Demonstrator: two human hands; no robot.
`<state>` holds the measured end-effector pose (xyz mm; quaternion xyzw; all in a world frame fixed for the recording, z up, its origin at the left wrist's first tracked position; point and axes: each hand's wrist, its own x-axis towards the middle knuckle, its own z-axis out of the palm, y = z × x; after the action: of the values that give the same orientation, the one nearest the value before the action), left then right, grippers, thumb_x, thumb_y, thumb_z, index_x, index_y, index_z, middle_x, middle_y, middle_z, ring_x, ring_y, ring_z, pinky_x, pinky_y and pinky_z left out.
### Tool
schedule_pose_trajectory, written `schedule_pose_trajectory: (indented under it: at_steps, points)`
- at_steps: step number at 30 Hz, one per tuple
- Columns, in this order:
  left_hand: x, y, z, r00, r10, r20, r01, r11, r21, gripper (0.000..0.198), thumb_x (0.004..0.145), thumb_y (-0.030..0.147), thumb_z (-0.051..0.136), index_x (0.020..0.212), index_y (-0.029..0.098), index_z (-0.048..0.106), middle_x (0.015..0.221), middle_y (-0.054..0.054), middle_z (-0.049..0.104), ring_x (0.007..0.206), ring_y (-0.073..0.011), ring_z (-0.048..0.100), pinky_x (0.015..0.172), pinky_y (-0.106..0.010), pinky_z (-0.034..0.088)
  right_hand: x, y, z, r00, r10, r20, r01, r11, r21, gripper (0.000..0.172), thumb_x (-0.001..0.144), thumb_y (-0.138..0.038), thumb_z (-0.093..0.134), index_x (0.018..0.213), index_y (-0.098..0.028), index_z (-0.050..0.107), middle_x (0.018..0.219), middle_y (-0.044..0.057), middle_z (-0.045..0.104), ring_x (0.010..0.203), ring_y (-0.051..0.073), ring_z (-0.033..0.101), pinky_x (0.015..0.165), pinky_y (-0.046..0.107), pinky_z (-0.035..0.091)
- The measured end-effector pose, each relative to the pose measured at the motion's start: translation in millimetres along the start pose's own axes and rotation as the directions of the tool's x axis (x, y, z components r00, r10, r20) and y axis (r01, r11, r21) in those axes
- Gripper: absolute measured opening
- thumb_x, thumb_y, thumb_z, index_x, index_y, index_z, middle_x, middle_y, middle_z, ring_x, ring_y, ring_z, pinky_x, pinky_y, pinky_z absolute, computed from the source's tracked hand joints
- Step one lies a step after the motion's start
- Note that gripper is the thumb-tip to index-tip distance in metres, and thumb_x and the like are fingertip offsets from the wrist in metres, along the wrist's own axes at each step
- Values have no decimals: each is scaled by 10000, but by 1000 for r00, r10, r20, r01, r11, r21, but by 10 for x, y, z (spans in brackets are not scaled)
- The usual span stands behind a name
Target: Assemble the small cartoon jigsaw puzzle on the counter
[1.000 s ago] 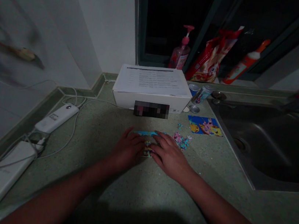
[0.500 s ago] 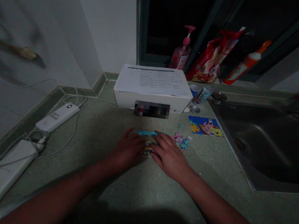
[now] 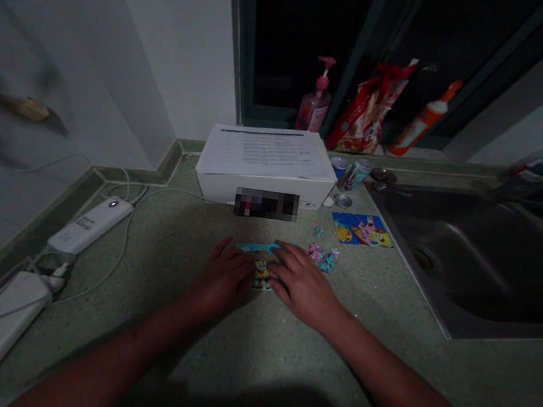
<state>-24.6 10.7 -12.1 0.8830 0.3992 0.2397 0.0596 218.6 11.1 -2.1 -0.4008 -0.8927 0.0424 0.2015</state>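
A partly joined jigsaw puzzle [image 3: 262,275] lies flat on the counter between my hands, with a yellow cartoon figure in its middle and a light-blue strip [image 3: 258,247] along its far side. My left hand [image 3: 224,274] rests at the puzzle's left edge, fingers apart, their tips touching it. From the right, my right hand [image 3: 304,285] reaches over the puzzle with spread fingers, the upper ones at the blue strip, the lower ones on the right part. Fingers cover both sides of the puzzle. Loose jigsaw pieces [image 3: 324,259], pink and blue, lie in a heap beyond my right hand.
A cartoon picture card [image 3: 362,230] lies beside the steel sink [image 3: 451,256]. Behind the puzzle stands a white box [image 3: 265,179] with a printed sheet on top. Cans [image 3: 355,176] stand right of it. A white power bank [image 3: 91,225] and cables occupy the left side.
The whole view has shifted slightly. My hands stay at the puzzle, with the left a little farther from the right, and more of the yellow figure shows between them.
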Motion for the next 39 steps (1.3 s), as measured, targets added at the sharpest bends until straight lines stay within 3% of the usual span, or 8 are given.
schedule_pose_trajectory:
  at_steps: [5,9,14,18,24,29,39]
  points:
    - [-37,-60,-55,994,-29,-105,29,1000,2,204,1022,151,566,1127,234,719,1066,-35,796,1037,-246,714,1216,-623,369,-34,312,-207,984,169,-53,-170,985,-22,249,1051,-239,605,1235,-176,760,1313,128,739,1248,286,661,1121,483,531]
    - [-74,-143,-76,983,-50,-177,58,998,37,187,1033,173,554,1128,227,706,1064,-50,786,1010,-245,719,1195,-620,402,-100,611,-364,926,376,22,-371,922,-113,258,1041,-197,586,1204,-172,784,1191,127,776,1124,292,707,1030,457,561]
    - [-95,-173,-42,978,-53,-204,59,998,23,165,1037,203,564,1132,242,694,1070,-42,778,1001,-239,717,1192,-607,417,-140,759,-395,861,503,73,-485,856,-179,255,1019,-173,590,1153,-198,805,1144,116,782,1079,278,732,969,409,564]
    - [-97,-153,-32,978,-49,-202,51,999,4,196,1016,154,573,1133,247,698,1055,-29,777,992,-233,720,1199,-607,412,-128,812,-346,872,489,25,-475,858,-195,245,1029,-216,582,1118,-177,807,1132,132,775,1086,291,722,983,418,558]
    - [-96,-132,-43,981,-43,-190,45,999,6,193,1021,154,559,1127,227,703,1051,-37,781,988,-233,715,1199,-607,412,-40,983,-220,896,427,-119,-443,869,-219,341,1023,-223,570,1306,-145,744,1356,184,705,1248,347,646,1111,504,503]
    - [-92,-126,-46,983,-55,-178,56,998,4,183,1022,170,563,1117,222,711,1053,-42,784,1003,-243,719,1197,-616,412,19,1056,-129,925,379,-30,-377,906,-194,331,1036,-201,563,1307,-155,746,1336,160,725,1261,319,643,1119,482,496]
    - [-79,-107,-63,984,-52,-171,54,999,7,196,1020,151,557,1119,227,709,1037,-42,789,996,-232,721,1208,-609,409,-15,1021,-172,914,403,40,-388,899,-202,266,1020,-157,594,1197,-175,792,1283,140,766,1205,299,683,1095,455,497]
